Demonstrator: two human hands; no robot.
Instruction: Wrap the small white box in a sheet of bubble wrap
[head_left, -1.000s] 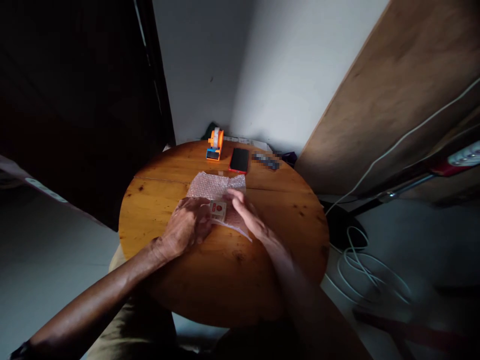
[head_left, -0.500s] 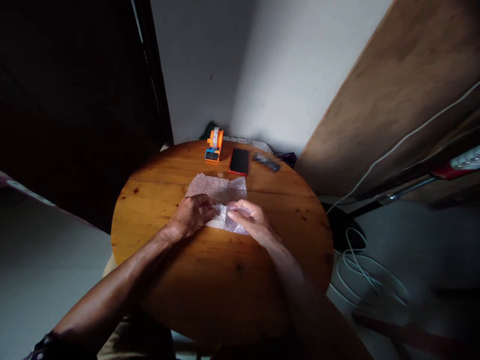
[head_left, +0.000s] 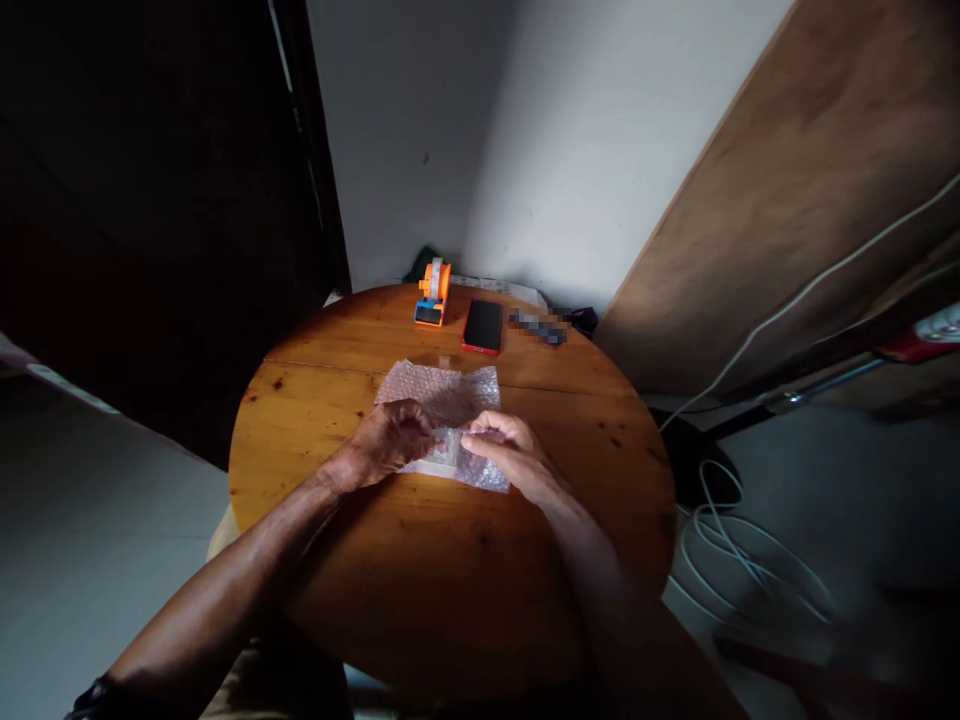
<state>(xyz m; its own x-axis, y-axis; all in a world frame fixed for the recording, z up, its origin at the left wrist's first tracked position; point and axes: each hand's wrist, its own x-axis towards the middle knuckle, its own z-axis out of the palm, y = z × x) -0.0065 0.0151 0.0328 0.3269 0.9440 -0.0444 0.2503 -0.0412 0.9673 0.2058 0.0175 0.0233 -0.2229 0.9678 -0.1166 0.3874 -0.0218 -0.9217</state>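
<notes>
Surface: round wooden table (head_left: 480, 560), orange-brown, dark knots, a straight seam running across behind centre. Grain plainest on the left; the near side falls into shadow from where I stand.

Directly on it: a sheet of bubble wrap (head_left: 435, 388), mid-table, its rear part spread out and its front part folded over. Just behind the wrap, a small pale patch (head_left: 445, 362), too small to identify.

Far side, left to right: orange-and-blue tape dispenser (head_left: 433, 295), upright, pale roll fitted; red-edged phone (head_left: 482, 327), flat, dark screen up; elongated dark item (head_left: 538, 327), pixelated, identity unreadable. These three sit near one another.
</notes>
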